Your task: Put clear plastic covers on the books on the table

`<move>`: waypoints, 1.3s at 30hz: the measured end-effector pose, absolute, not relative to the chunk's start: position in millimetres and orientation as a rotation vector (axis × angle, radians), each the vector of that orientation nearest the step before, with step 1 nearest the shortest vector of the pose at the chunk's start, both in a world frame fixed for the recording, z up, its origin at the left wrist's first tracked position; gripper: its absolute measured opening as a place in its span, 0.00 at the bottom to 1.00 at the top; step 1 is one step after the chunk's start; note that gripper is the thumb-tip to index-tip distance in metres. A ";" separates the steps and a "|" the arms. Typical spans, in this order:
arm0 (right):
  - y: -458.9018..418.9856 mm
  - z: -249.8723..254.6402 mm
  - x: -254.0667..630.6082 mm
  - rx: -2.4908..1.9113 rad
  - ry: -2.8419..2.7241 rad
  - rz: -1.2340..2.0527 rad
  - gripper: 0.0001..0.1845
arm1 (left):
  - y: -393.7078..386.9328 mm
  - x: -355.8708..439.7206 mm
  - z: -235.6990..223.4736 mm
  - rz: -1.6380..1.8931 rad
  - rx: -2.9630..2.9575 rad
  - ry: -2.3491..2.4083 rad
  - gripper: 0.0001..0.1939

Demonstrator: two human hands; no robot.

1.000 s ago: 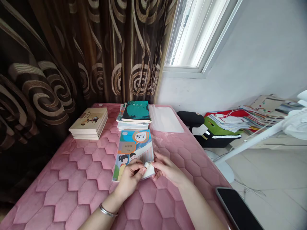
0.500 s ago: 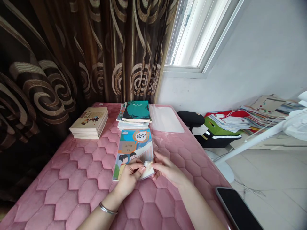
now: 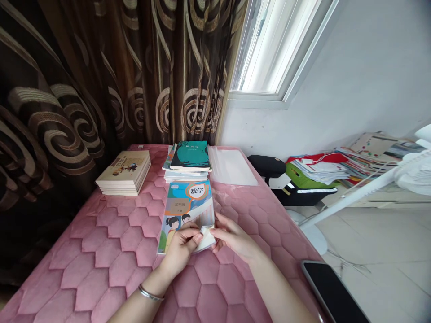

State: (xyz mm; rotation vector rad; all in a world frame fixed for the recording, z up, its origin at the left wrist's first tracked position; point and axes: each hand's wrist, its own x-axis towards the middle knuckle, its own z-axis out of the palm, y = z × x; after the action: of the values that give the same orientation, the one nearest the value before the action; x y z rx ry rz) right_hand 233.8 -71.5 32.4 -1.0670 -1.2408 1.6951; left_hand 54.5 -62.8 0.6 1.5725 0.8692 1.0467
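A maths textbook with a blue illustrated cover lies on the pink quilted surface. Its lower right corner is bent up, showing a pale underside. My left hand rests over the lower part of the cover, thumb and fingers closed on the raised corner. From the right, my right hand pinches the same corner at its outer edge. Both hands are touching the book, and they hide its lower right part. Whether a clear cover is also between my fingers I cannot tell.
Behind the textbook is a book stack topped by a teal book. Beige books are piled at left. Translucent sheets lie at back right. A phone sits near the right edge, beside a white fan.
My hands stay on the textbook's corner, with the pale underside showing slightly more between them. The whole view has shifted slightly.
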 end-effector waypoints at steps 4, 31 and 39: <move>-71.7 33.5 233.4 -1.053 -1.244 1.704 0.26 | -62.8 54.0 0.3 1.049 1.575 0.866 0.22; -70.3 28.7 236.0 -1.058 -1.260 1.705 0.31 | -62.0 51.7 -5.8 1.067 1.582 0.793 0.16; -69.4 28.5 237.6 -1.032 -1.286 1.709 0.28 | -60.5 50.9 -6.6 1.074 1.583 0.787 0.15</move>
State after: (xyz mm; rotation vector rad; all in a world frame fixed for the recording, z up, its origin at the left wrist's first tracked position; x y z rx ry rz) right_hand 237.6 -69.4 28.5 -1.0316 -1.2860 1.7089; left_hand 50.9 -60.5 -6.6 1.5825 0.7871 1.0737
